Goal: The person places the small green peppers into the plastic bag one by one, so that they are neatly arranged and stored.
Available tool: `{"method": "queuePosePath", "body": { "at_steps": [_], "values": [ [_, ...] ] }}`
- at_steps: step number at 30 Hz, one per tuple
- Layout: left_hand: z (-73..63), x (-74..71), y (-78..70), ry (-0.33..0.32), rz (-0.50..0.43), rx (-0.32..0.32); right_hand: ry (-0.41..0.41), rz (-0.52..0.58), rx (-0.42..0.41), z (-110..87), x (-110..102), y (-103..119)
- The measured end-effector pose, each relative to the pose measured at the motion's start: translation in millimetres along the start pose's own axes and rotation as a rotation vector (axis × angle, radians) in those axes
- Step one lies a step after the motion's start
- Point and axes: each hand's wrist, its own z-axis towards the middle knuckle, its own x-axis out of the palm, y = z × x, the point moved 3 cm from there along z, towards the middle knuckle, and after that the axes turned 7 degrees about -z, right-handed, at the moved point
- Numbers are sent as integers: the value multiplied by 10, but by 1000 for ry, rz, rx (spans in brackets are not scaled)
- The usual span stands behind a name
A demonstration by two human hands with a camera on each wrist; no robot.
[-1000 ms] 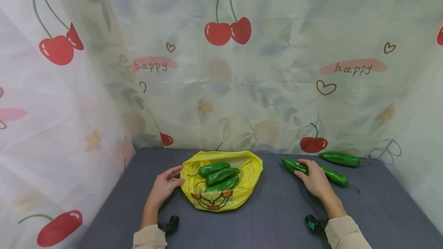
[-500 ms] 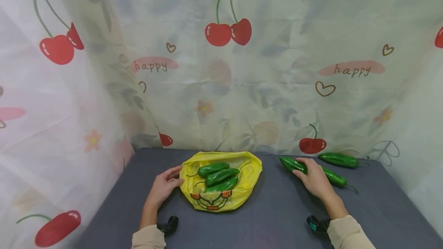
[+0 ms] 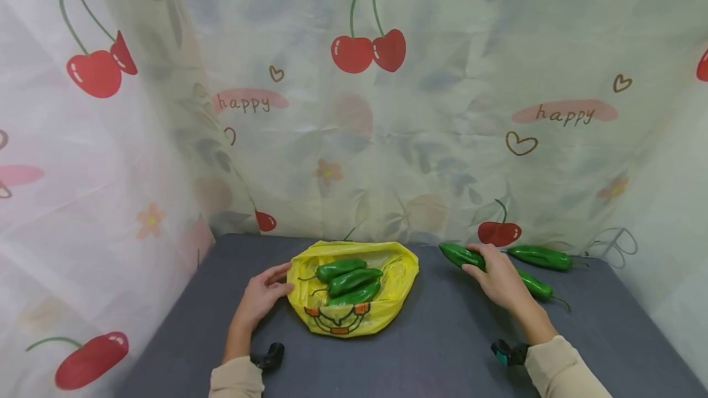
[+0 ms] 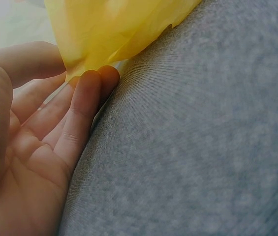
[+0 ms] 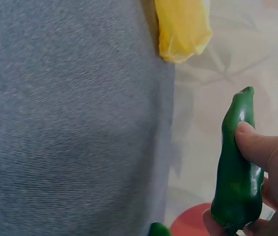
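the word "happy" reads twice in brown script on pink patches across a cherry-print cloth (image 3: 464,158) as a person in pale sleeves (image 3: 561,367) works with both hands. a cartoon print in black and orange marks the front of a yellow plastic bag (image 3: 401,300). the left hand (image 3: 262,300), palm turned inward and fingers only gently bent, pinches the bag's left rim between thumb and fingers. the right hand (image 3: 502,278), reaching forward from above, grips a green pepper (image 3: 461,255), thumb on one side and fingers on the other, its tip angled toward the far edge. three peppers (image 3: 354,282) lie together inside the open bag; a partly hidden pepper (image 3: 533,284) lies behind the right hand, and another pepper (image 3: 541,257) rests near the back right edge. dark tabletop (image 3: 431,336) stretches between bag and right hand; the bag's back rim sits close to the far edge, against the cloth.
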Motion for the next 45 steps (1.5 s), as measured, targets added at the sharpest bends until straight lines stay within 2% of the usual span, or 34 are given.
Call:
{"method": "queuePosePath", "body": {
  "at_steps": [13, 23, 45],
  "values": [
    [9, 4, -7, -1, 4, -6, -13, -32, -89, 55, -172, 233],
    [27, 0, 9, -8, -1, -22, 18, -63, -99, 129, -314, 392],
    [24, 12, 26, -2, -10, -8, 80, -112, -150, 250, -354, 628]
  ]
}}
